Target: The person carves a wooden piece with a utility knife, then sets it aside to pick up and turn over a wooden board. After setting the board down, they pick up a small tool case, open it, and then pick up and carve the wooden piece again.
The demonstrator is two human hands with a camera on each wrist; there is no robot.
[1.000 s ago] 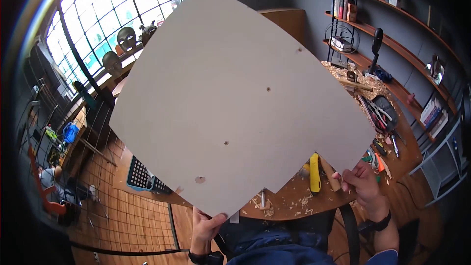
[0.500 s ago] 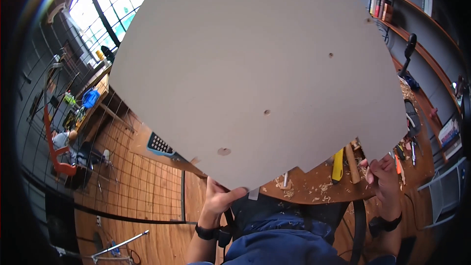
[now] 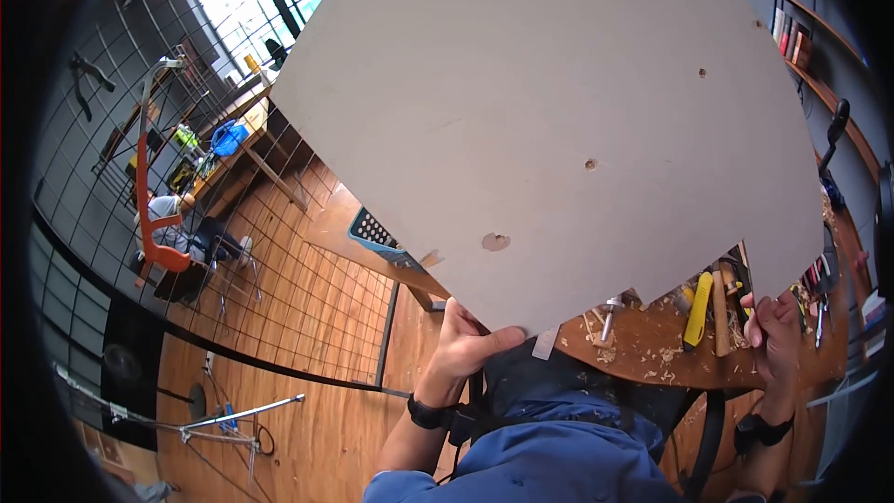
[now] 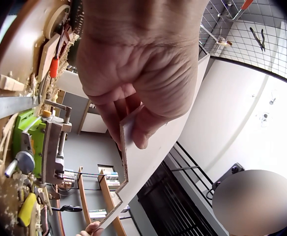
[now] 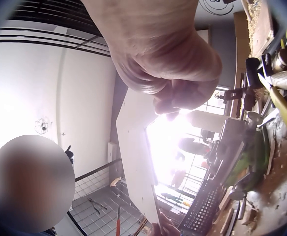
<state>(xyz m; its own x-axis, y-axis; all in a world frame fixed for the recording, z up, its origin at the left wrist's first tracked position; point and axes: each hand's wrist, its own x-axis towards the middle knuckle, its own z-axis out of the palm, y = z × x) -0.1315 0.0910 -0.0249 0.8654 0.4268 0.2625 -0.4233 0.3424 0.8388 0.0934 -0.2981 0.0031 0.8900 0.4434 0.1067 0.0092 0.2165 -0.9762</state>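
Observation:
A large pale grey board (image 3: pixel 549 56), tilted up before me, fills much of the head view. Several small holes or knots and one larger oval patch mark its face, and its lower right edge has stepped notches. My left hand (image 3: pixel 470 346) pinches the near corner, thumb on the face and fingers behind. At the right-hand corner, my right hand (image 3: pixel 775 331) pinches the edge. The left wrist view shows the board's thin, rough edge between the left thumb (image 4: pixel 146 128) and fingers. Most of the workbench (image 3: pixel 652 368) is hidden behind the board.
On the bench lie a yellow-handled tool (image 3: pixel 697 312), a wooden handle (image 3: pixel 721 317) and wood shavings. A green vise (image 4: pixel 28 142) stands there too. A perforated blue basket (image 3: pixel 377 235) sits at the bench's left end. Left of me, a wire mesh panel (image 3: pixel 307 307) carries hanging tools; a person (image 3: pixel 186 224) sits beyond it.
The board and both hands have shifted right in the head view, and the view has swung left and down, showing more floor and mesh panel. Both hands keep their grip on the board.

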